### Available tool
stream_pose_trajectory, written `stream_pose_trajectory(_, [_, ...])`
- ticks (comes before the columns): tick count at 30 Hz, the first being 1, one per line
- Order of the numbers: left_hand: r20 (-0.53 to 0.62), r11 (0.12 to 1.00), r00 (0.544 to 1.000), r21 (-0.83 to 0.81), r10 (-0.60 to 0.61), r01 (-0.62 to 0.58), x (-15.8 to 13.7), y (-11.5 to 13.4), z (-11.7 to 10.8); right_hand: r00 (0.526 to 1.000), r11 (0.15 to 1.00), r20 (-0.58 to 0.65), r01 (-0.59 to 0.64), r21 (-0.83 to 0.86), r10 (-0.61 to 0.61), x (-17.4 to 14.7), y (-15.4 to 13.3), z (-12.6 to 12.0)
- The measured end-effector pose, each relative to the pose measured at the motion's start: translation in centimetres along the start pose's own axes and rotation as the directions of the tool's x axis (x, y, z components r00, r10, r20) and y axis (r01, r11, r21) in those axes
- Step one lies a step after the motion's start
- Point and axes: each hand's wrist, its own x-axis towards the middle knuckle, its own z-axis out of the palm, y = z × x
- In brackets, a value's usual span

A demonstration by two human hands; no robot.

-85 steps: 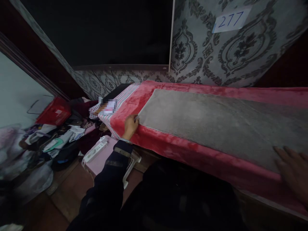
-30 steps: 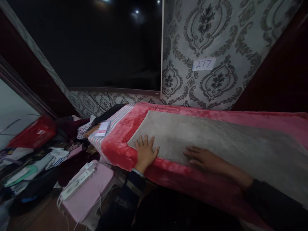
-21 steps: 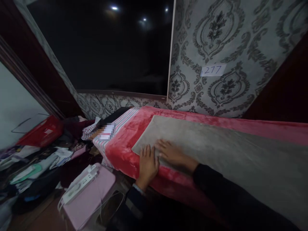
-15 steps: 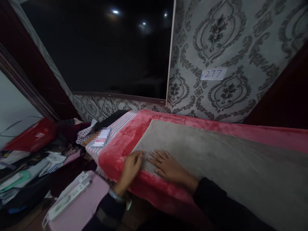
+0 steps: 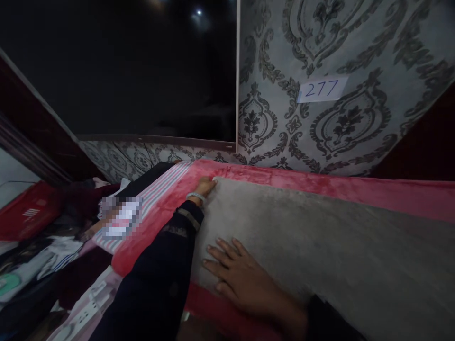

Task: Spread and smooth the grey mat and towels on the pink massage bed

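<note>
A smooth grey fleece cloth [image 5: 320, 237] lies spread over a plush red and pink blanket [image 5: 156, 210]. My left hand [image 5: 205, 185] reaches to the far left corner of the grey cloth, its fingers closed at that corner. Partly hidden are the fingertips there. Nearer to me, my right hand [image 5: 245, 277] rests flat on the cloth close to its near left edge, fingers spread and holding nothing.
Left of the red blanket is a striped cloth [image 5: 170, 182] with a blurred-out printed item on it. Clothes [image 5: 60, 251], a power strip [image 5: 83, 315] and a red bag [image 5: 35, 208] crowd the left. Behind hangs a large television [image 5: 142, 71].
My left hand has moved from the near edge of the grey cloth to its far left corner. The right hand stays flat on the cloth. The view has shifted closer.
</note>
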Motion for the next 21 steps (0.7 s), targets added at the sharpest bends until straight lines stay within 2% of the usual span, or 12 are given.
stream_pose_trajectory(2, [-0.015, 0.998, 1.0, 0.064, 0.015, -0.014, 0.7, -0.2, 1.1, 1.0, 1.0, -0.006, -0.006, 0.025, 0.006, -0.1, 0.0, 0.0])
stream_pose_trajectory(6, [-0.034, 0.954, 0.992, 0.283, 0.117, -0.103, 0.6, -1.1, 2.3, 1.0, 0.999, -0.012, 0.002, 0.038, -0.001, -0.1, 0.2, 0.1])
stream_pose_trajectory(8, [-0.006, 0.917, 0.989, 0.376, 0.147, -0.134, 0.6, -1.2, 2.3, 1.0, 1.0, -0.015, 0.008, 0.03, -0.008, -0.1, 0.2, 0.0])
stream_pose_trajectory(12, [0.032, 0.897, 0.994, 0.428, 0.108, -0.111, 0.7, -0.1, 1.2, 1.0, 1.0, -0.024, 0.005, 0.006, -0.005, -0.1, 0.1, -0.1])
stream_pose_trajectory(14, [0.038, 0.885, 0.984, 0.433, 0.176, -0.175, 0.1, 0.7, 0.8, 1.0, 1.0, -0.026, 0.004, -0.004, -0.004, -0.1, 0.1, 0.0])
stream_pose_trajectory(16, [0.118, 0.825, 0.931, 0.434, 0.346, -0.361, -1.2, 1.1, 0.9, 1.0, 1.0, -0.022, 0.003, -0.012, -0.004, 0.0, 0.1, 0.1])
stream_pose_trajectory(18, [0.268, 0.729, 0.839, 0.415, 0.473, -0.544, -3.1, 1.0, 1.7, 1.0, 1.0, -0.016, 0.005, -0.02, -0.005, 0.1, 0.2, 0.3])
stream_pose_trajectory(19, [0.337, 0.701, 0.81, 0.407, 0.48, -0.585, -4.0, 0.8, 2.1, 1.0, 1.0, -0.014, 0.005, -0.025, -0.005, 0.1, 0.3, 0.3])
stream_pose_trajectory(21, [0.414, 0.694, 0.802, 0.416, 0.431, -0.588, -5.4, 0.3, 3.0, 1.0, 0.999, -0.011, 0.003, -0.036, -0.003, 0.2, 0.3, 0.4])
